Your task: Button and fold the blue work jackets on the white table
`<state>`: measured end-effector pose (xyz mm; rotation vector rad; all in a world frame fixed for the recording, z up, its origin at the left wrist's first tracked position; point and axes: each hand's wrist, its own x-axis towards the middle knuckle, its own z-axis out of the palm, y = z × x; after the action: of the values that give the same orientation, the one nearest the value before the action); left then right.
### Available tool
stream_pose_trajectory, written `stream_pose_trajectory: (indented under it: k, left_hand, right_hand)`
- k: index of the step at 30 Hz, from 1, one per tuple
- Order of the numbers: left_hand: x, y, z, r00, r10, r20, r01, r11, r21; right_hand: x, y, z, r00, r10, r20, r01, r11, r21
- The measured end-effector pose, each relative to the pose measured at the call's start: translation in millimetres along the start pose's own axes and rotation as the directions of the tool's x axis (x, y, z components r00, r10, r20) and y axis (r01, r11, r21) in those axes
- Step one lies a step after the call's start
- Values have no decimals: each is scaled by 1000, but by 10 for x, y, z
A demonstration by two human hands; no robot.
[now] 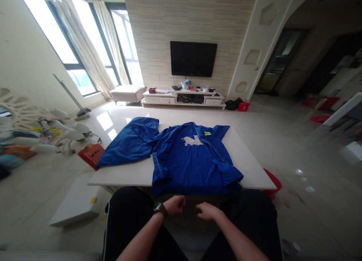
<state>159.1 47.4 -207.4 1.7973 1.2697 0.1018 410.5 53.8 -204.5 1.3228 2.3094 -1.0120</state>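
Spread over a white table lies a blue garment with a white print, loose side panels and a yellow-green patch. Its near edge reaches the table's front edge. To its left, a second blue cloth piece hangs partly past the table's left side; whether the two are joined, I cannot tell. My left hand, with a watch on the wrist, is curled closed just below the garment's near edge. My right hand is likewise curled, a short gap to its right. Neither hand shows anything in it or touches the cloth.
A white box is on the floor at left, near a red patterned bag. A red stool shows beyond the table's right corner. Farther off stand a low TV cabinet and a cushioned bench.
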Motion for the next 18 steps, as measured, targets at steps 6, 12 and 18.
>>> stream_pose_trajectory:
  k: [6,12,18]
  left_hand:
    - [-10,15,-11,999,-35,-5,35,999,19]
    - [-32,27,-10,999,-39,1,39,999,13]
    - [-17,17,-17,999,-36,10,35,999,15]
  right_hand:
    - [-29,-27,-25,1000,4,6,-4,1000,-1]
    - [-9,-10,-9,1000,-1,-1,1,1000,-6]
    - [-7,-4,-6,1000,1,-3,-1,1000,-7]
